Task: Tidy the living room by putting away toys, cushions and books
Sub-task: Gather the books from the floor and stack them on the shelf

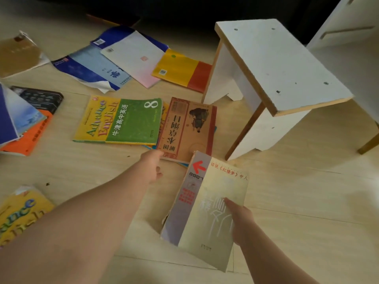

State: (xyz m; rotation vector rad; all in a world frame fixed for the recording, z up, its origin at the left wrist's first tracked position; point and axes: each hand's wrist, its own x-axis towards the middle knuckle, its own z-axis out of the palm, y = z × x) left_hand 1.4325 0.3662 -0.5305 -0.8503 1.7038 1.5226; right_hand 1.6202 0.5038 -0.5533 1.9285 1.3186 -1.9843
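Several books lie scattered on the wooden floor. My right hand (pixel 241 219) holds a pale yellow book with a red arrow (pixel 207 210) above the floor, thumb on its cover. My left hand (pixel 153 166) reaches to the near corner of a brown and red book (pixel 187 128) and touches its edge; the fingertips are hidden beneath it. Next to that lies a green and yellow English textbook (pixel 121 119). Farther back are a blue book (pixel 90 68), a white and pink one (pixel 133 56) and a yellow and red one (pixel 182 70).
A white stool (pixel 276 64) with wooden edges stands at the right, close to the brown book. More books lie at the left: an orange stack (pixel 26 124), a tan book (pixel 18 54), and a yellow one (pixel 18 212) at the bottom left. White furniture (pixel 348 27) stands top right.
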